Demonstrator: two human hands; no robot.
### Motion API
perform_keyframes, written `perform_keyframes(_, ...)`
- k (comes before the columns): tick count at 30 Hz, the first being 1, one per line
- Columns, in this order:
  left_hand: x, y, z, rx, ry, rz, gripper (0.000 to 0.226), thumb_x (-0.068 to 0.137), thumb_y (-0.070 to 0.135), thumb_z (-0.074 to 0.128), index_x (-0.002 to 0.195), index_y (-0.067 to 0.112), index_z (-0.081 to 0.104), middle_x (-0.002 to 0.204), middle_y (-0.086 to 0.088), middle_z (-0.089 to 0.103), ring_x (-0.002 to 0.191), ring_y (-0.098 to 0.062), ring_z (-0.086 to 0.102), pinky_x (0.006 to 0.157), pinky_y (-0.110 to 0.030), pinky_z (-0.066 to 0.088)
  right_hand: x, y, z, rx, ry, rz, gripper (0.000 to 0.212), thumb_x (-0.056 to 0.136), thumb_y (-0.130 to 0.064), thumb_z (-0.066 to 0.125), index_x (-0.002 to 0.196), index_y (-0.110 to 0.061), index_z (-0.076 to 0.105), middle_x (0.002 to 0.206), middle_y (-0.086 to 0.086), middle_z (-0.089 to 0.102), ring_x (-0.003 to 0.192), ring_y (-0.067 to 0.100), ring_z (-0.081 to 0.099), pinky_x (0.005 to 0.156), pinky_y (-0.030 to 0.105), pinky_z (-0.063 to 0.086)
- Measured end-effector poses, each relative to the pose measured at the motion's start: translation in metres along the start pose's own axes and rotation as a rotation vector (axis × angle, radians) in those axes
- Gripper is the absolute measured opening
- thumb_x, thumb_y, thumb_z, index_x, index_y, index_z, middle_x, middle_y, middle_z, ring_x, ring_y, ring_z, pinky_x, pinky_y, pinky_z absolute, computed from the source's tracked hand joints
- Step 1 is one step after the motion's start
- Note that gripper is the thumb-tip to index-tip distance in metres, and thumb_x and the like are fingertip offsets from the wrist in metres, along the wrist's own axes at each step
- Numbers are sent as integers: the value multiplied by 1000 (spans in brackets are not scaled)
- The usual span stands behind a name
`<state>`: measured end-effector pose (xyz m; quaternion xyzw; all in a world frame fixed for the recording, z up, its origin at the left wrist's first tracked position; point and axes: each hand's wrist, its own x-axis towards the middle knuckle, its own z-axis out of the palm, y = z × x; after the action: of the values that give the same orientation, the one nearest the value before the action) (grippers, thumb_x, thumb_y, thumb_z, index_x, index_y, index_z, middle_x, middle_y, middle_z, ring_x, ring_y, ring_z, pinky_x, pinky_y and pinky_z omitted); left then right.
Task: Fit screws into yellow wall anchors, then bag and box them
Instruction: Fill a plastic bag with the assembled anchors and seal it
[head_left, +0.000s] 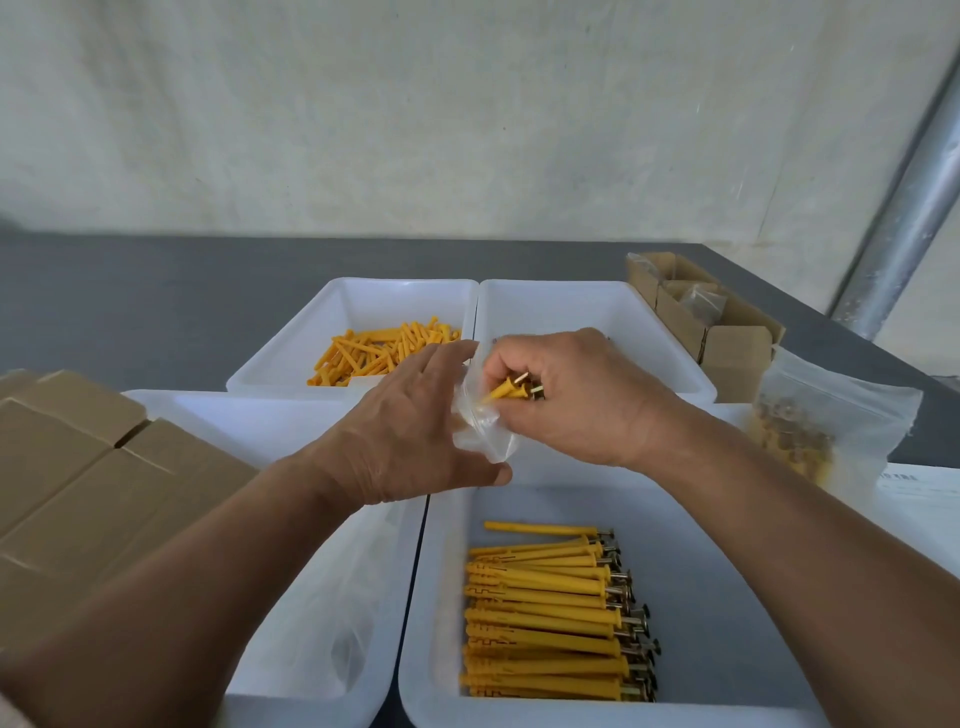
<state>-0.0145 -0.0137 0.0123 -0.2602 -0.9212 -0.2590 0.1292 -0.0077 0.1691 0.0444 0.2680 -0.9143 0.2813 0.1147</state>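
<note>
My left hand (410, 426) holds a small clear plastic bag (480, 426) above the middle of the bins. My right hand (571, 400) grips a bunch of yellow anchors with screws (511, 388), their tips pointing into the bag's mouth. Below, the near right white bin (727, 545) holds a neat row of several assembled anchors with screws (550, 613). The far left bin (291, 364) holds loose yellow anchors (379, 351) without screws.
The far right bin (561, 306) and the near left bin (249, 431) stand alongside. Brown cardboard boxes (78, 467) are stacked at the left. Open cardboard boxes (711, 322) and a filled clear bag (821, 431) sit at the right. A metal pole (904, 208) rises beyond the table's corner.
</note>
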Motion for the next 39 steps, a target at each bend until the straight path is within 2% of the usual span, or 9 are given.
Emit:
perform_keyframes(5,1,-1,-1,-22,45,3,98,59,46,87,140,21,39,126,7,50,111,-9,48,95,-26,42,1,3,0,33,-119,98,13,82,-31,73,80,-40,64,86,-15,65,65,5,60,48,14,46)
perform_keyframes(10,0,4,2,-82,0,53,98,60,42,89,141,17,40,129,4,52,115,-13,51,97,-35,46,1,-4,6,166,-107,79,27,82,-20,71,71,-42,59,83,-20,64,59,0,56,47,14,41)
perform_keyframes(15,0,5,6,-126,17,76,92,59,33,92,136,15,45,123,5,56,111,-12,55,92,-34,49,2,-6,13,234,-163,118,20,85,-18,66,77,-34,56,76,-9,68,51,-2,58,51,18,45)
perform_keyframes(20,2,-2,8,-152,38,-14,99,58,36,91,139,15,39,120,2,58,105,-14,57,90,-32,49,2,-3,5,304,-182,185,17,86,-18,62,94,-32,59,89,-8,70,73,4,67,69,28,54)
perform_keyframes(24,3,-3,9,-181,54,-53,98,58,37,91,139,16,39,116,3,56,105,-15,55,92,-37,49,3,-2,4,290,-79,177,23,88,-9,59,89,-31,60,85,-9,66,73,1,66,70,27,56)
perform_keyframes(30,3,-2,9,-226,40,-64,98,59,31,93,139,13,40,117,0,59,107,-19,58,91,-44,49,3,-4,12,245,-98,143,15,83,-16,66,87,-30,69,84,-13,72,83,4,66,81,33,54)
perform_keyframes(34,3,-1,7,-215,46,-119,104,47,56,83,136,22,40,110,13,54,106,-14,53,94,-36,48,5,1,-5,178,35,227,27,90,-19,56,79,-41,66,85,-17,68,82,6,66,78,32,57)
perform_keyframes(36,3,-1,6,-230,55,-120,101,44,62,76,132,28,40,102,22,50,101,-9,52,90,-31,48,3,6,-18,73,-49,316,31,91,-14,50,82,-38,67,88,-15,68,84,10,68,80,38,59)
perform_keyframes(39,3,-2,5,-246,54,-120,99,42,65,72,129,33,39,100,25,49,97,-1,52,87,-27,47,-5,13,-23,-237,-488,395,24,95,-21,51,105,-33,69,92,-7,67,81,15,69,72,34,60)
